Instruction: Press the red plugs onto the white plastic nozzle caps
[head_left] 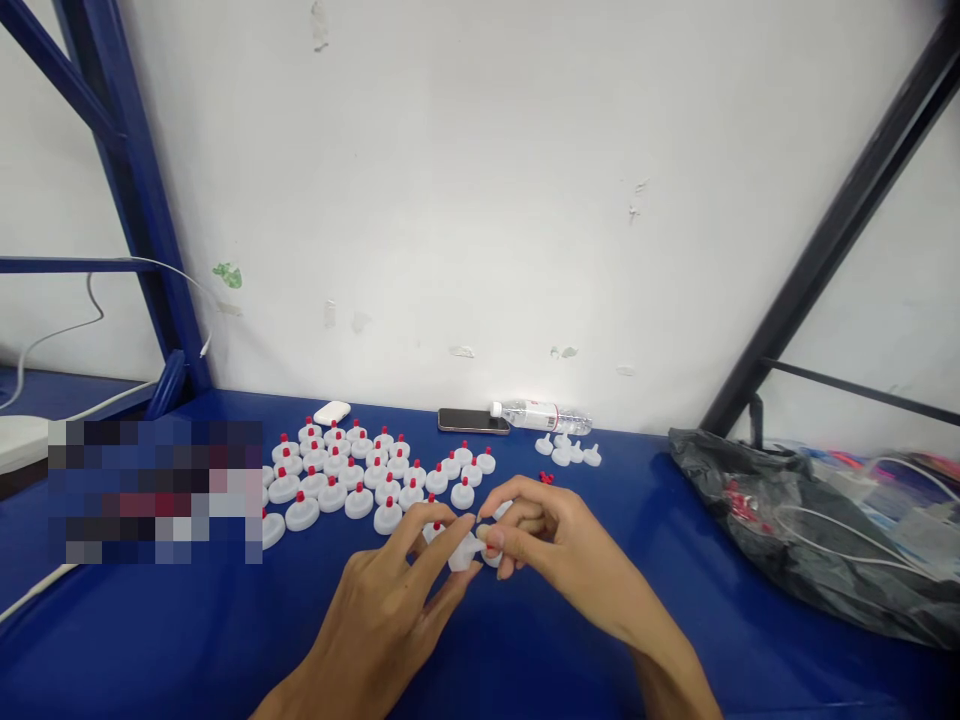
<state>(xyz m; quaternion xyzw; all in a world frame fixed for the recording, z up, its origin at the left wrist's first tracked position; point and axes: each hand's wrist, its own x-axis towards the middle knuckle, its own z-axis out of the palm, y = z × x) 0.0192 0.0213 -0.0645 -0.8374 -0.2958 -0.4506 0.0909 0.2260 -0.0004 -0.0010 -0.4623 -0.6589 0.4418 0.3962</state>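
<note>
My left hand (390, 600) and my right hand (547, 540) meet over the blue table (187, 640), both pinching one small white plastic cap (465, 552) between their fingertips. Whether a red tip is on this cap is hidden by the fingers. Just beyond my hands lie several white caps with red tips (352, 470), set close together in rows. A few white caps without red tips (568, 450) sit farther right, with small red bits (546, 478) beside them.
A phone (472, 421), a lying water bottle (544, 415) and a small white case (331, 411) rest by the wall. A black plastic bag (787, 520) with cables lies at right. Blue and black frame posts stand on both sides. A blurred patch covers the left.
</note>
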